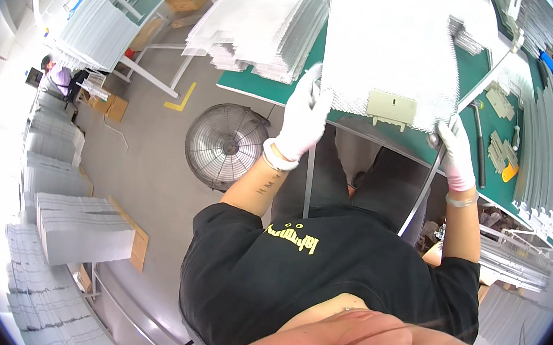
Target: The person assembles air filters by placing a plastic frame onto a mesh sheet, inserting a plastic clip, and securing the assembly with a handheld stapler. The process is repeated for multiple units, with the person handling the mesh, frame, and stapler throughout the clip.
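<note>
The white mesh panel (389, 49) lies on the green table (239, 81), its far edge cut off and its surface washed out by glare. The left hand (305, 118) is at its left edge, thumb and forefinger slightly apart; I cannot tell whether they grip it. The right hand (454, 153) bends its fingers against a grey strip (421, 192), clamped or not I cannot tell. Counted: 2 gloved hands, 1 beige plate (391, 108) on the panel's near edge, 1 floor fan (227, 147).
</note>
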{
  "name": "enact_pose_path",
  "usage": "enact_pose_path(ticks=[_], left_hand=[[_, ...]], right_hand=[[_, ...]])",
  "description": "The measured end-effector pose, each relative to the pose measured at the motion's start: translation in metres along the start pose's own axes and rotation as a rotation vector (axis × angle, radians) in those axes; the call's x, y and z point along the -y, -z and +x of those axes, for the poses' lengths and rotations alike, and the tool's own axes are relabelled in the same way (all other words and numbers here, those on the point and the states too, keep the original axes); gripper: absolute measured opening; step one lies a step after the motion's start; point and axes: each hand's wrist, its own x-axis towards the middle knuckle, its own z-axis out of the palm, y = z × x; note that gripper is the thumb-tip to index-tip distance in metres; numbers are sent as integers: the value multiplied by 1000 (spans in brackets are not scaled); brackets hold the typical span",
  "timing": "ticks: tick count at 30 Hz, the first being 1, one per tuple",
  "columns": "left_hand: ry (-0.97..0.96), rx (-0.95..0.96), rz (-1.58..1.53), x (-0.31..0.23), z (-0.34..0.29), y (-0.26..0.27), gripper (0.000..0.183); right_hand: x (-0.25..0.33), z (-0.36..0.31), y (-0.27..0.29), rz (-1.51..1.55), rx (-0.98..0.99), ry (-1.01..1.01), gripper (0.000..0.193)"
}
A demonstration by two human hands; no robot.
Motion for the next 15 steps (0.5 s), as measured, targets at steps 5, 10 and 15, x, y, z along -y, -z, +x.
enact_pose_path(ticks=[5,10,15], left_hand=[[-251,30,-10,-10,-23,20,55],[-39,-110,-485,-28,-53,31,43],[107,-174,-683,-39,-79,48,25]], right_hand=[[2,-5,-8,-10,-6,90,18],[13,-22,-28,-66,5,180,12],[11,-25,-40,-100,-37,203,40]])
